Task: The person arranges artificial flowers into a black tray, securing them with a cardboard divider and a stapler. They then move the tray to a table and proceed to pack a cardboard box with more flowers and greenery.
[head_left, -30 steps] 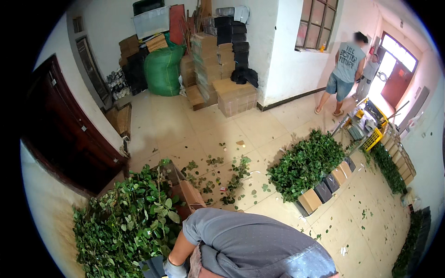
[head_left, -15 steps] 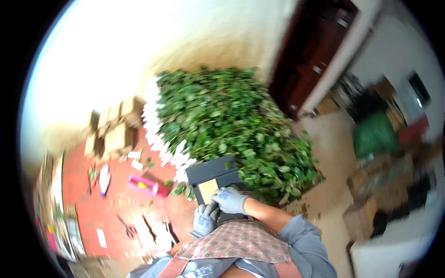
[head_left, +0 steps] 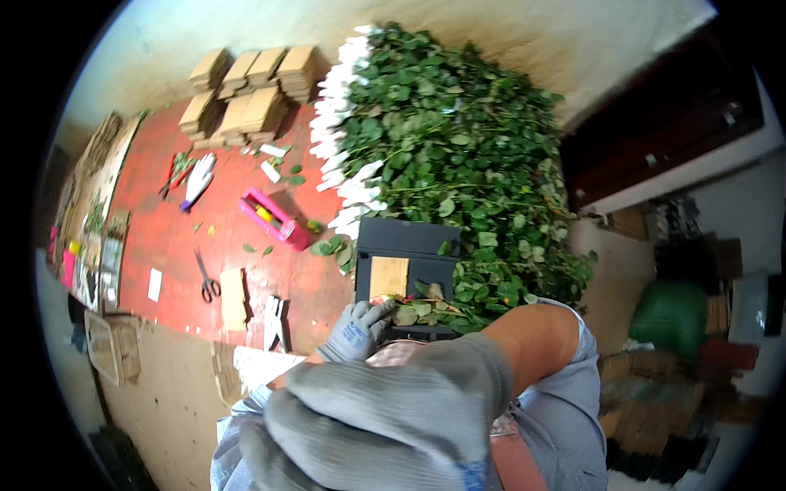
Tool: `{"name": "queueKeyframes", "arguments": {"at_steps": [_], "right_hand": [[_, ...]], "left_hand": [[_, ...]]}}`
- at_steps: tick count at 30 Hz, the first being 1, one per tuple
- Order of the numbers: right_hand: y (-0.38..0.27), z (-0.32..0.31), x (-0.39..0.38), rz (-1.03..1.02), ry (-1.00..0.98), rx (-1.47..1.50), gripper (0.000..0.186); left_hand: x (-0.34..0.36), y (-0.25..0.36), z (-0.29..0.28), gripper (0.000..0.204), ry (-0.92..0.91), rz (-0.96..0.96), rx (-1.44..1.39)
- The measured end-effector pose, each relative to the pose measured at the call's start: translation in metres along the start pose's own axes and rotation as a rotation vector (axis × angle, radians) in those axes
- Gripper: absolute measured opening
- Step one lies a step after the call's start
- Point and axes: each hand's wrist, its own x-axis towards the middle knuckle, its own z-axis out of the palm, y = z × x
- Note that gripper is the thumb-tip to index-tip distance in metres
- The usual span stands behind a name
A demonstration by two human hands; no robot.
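My left hand (head_left: 354, 330), in a grey glove, has curled fingers at the lower edge of an open black box (head_left: 409, 237); what they grip is hard to make out. Inside the box lie a tan cardboard piece (head_left: 388, 276) and some leafy stems (head_left: 430, 311) with small reddish bits. My right hand (head_left: 377, 417), also gloved, fills the lower foreground close to the camera, blurred, with bent fingers; whether it holds anything cannot be seen. Behind the box, a large pile of green leafy stems (head_left: 458, 147) has white wrapped ends (head_left: 336, 114) along its left side.
The red tabletop (head_left: 155, 245) carries stacked cardboard pieces (head_left: 255, 110), a pink tool (head_left: 282, 225), scissors (head_left: 205, 282), a stapler (head_left: 274, 323) and a white glove (head_left: 198, 180). A dark door (head_left: 663, 114) and green sack (head_left: 667, 319) are at right.
My view has swung from the room to down over the table. Since half a second ago, my right hand has left the box and risen close to the camera; my left stays at the box.
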Motion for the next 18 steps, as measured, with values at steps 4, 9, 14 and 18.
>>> {"name": "queueKeyframes", "arguments": {"at_steps": [4,9,14,18], "right_hand": [[0.013,-0.043,0.004,0.121,-0.094,-0.043,0.028],[0.105,-0.071,-0.030,-0.050,-0.406,0.095,0.020],[0.282,-0.009,-0.155,0.336,-0.955,-0.249,0.033],[0.370,-0.030,-0.266,0.683,-1.447,-0.681,0.058]], "left_hand": [[0.017,0.007,-0.023,0.032,-0.026,0.069,-0.009],[-0.003,0.012,-0.019,0.044,-0.117,-0.015,0.054],[0.012,0.017,-0.022,0.033,-0.026,0.051,0.104],[0.013,0.014,-0.017,0.030,-0.059,0.026,0.090]]}}
